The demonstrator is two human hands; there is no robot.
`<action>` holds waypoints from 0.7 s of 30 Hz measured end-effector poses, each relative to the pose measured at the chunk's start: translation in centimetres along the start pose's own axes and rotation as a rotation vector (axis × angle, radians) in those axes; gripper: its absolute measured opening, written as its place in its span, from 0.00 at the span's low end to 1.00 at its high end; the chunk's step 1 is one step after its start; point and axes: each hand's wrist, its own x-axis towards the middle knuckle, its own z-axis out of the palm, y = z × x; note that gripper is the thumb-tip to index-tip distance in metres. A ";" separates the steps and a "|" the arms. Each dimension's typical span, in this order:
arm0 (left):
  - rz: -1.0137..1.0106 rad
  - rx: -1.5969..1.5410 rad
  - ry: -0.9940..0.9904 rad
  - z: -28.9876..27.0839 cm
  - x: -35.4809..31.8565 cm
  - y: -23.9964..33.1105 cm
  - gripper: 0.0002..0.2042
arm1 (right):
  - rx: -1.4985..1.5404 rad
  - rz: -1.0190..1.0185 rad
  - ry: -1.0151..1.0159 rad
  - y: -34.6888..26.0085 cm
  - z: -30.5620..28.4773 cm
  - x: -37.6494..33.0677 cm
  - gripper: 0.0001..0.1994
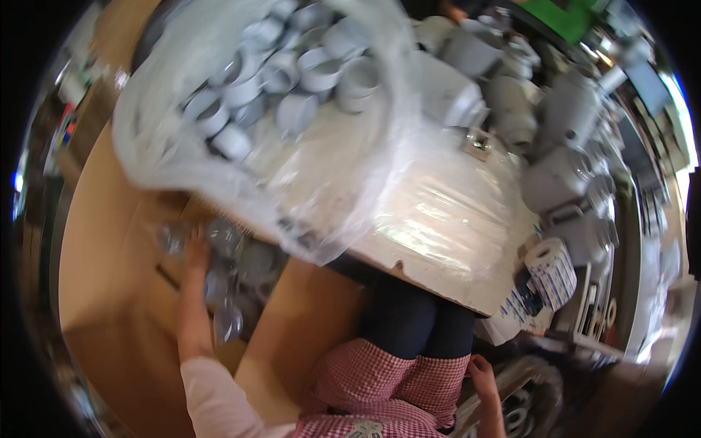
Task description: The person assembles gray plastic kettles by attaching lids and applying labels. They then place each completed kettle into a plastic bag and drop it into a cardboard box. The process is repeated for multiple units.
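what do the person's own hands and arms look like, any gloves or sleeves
The left hand and right hand look bare, with no gloves or wristbands visible, though the left is blurred. A pale, plain sleeve on the left leaves the forearm uncovered; no sleeve shows on the right.

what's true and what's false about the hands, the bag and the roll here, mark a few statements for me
1. The left hand is in the cardboard box. True.
2. The clear bag holds pale cup-shaped pieces. True.
3. The right hand is inside the bag. False: it is down by the checkered apron.
4. The white-and-blue roll is left of the bag. False: it is to the right.
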 end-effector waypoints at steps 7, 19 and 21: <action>-0.450 0.212 -0.649 -1.1 1.5 2.9 0.15 | -0.256 -0.035 0.019 6.2 -4.0 1.1 0.19; -0.596 -0.287 -0.304 4.7 5.3 1.2 0.18 | -0.400 -0.085 -0.143 5.2 -2.7 1.4 0.18; -0.413 -0.277 -0.175 4.2 8.5 2.3 0.18 | -0.369 -0.059 -0.078 3.8 -0.6 0.9 0.17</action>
